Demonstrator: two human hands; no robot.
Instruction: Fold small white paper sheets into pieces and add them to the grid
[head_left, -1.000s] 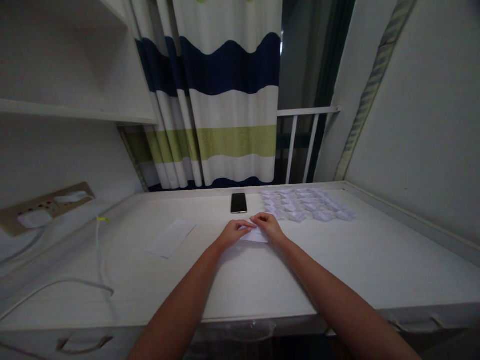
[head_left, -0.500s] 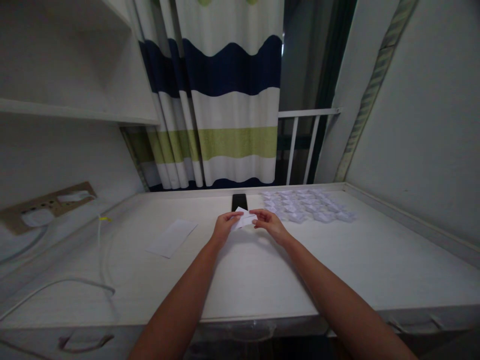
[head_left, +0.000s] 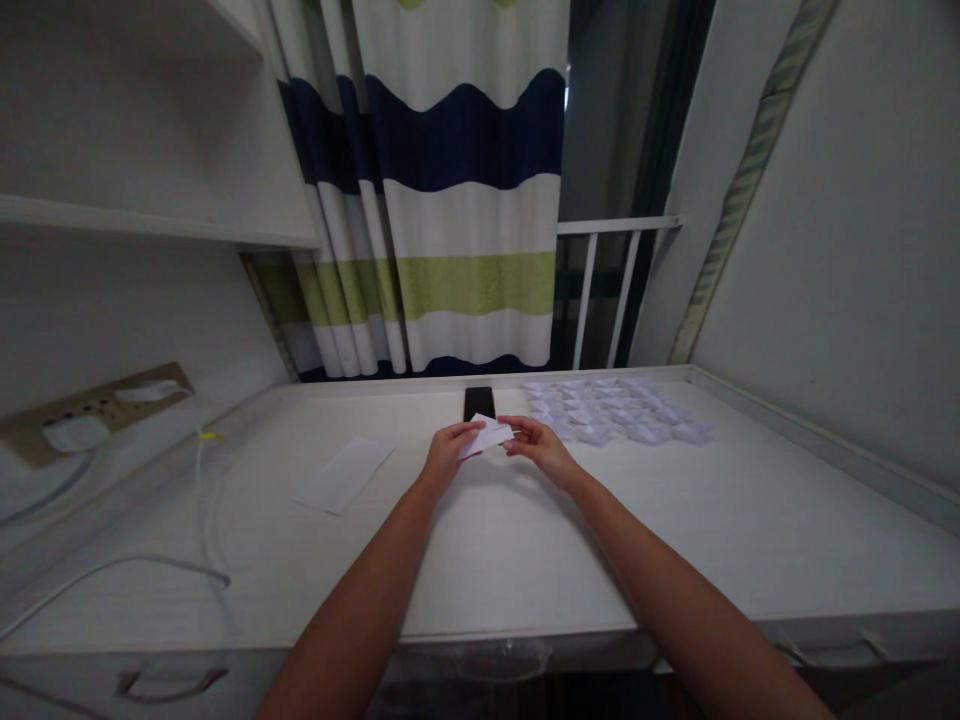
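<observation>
Above the middle of the white desk, a small folded piece of white paper (head_left: 487,434) is held up between both hands. My left hand (head_left: 445,455) pinches its left side, thumb on top. My right hand (head_left: 541,449) has thumb and fingertips closed on its right edge. Just behind the paper lies a black phone (head_left: 478,400), its near end partly covered by the paper. Several folded white paper pieces (head_left: 607,408) stand in rows at the back right. To the left of my hands, a flat white sheet (head_left: 345,476) rests on the desk.
A white cable (head_left: 135,560) runs over the left of the desk (head_left: 517,580), below a wall socket panel (head_left: 97,412). Striped curtains (head_left: 472,220) hang behind the desk's back edge. A shelf (head_left: 150,220) juts out at the upper left. Drawer handles show along the front.
The folded paper has tilted slightly between my fingers, and my right fingertips have shifted a little along its right edge. Everything else stays where it was.
</observation>
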